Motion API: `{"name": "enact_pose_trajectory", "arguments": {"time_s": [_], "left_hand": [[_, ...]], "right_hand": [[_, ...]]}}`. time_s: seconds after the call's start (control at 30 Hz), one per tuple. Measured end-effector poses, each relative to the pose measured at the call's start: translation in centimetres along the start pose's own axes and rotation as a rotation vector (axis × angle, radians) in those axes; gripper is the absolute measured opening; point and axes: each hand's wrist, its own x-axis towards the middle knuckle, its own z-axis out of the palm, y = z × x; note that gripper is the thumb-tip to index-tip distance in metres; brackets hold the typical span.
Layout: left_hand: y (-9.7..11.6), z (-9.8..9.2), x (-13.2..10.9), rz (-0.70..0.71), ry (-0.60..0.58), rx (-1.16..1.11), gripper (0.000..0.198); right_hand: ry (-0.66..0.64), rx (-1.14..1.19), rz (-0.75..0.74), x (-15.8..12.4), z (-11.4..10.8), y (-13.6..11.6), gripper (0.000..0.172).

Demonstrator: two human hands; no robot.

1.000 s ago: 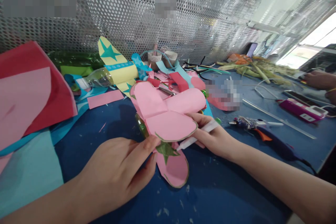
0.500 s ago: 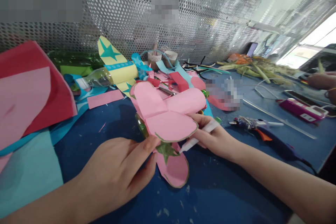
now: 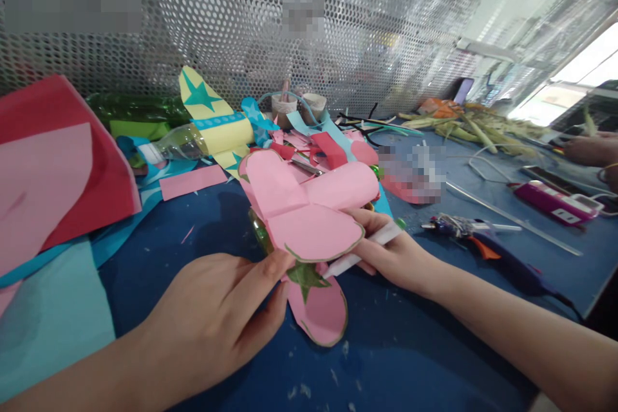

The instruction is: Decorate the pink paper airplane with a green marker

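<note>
A pink paper model plane (image 3: 313,225), wrapped round a green bottle (image 3: 259,232), is held over the blue table. My left hand (image 3: 232,302) pinches its near side by thumb and finger. Its lower wing (image 3: 321,315) has a dark green star (image 3: 305,280) and a green line along its edge. In my right hand (image 3: 391,248) is a white marker pen (image 3: 345,264), tip pointing left at the star. The fingers of that hand lie partly behind the pink wing, so whether they also support the plane is hidden.
Behind stands a yellow bottle plane (image 3: 226,135) among paper scraps (image 3: 333,148). Red paper (image 3: 116,187) and light blue paper (image 3: 58,322) lie left. A glue gun (image 3: 502,257) and a purple power strip (image 3: 555,203) are right. Another person's hand (image 3: 593,149) shows at the right edge.
The marker's tip has shifted slightly left over the star. The plane and my left hand stay in place.
</note>
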Motion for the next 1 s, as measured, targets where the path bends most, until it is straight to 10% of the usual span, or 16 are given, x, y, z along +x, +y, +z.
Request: {"name": "enact_pose_trajectory", "arguments": {"time_s": [1.0], "left_hand": [[-0.03,0.27,-0.08,-0.005,-0.025,0.019,0.027]], "right_hand": [[0.028,-0.005,-0.056,-0.05,0.11,-0.19,0.026]]}}
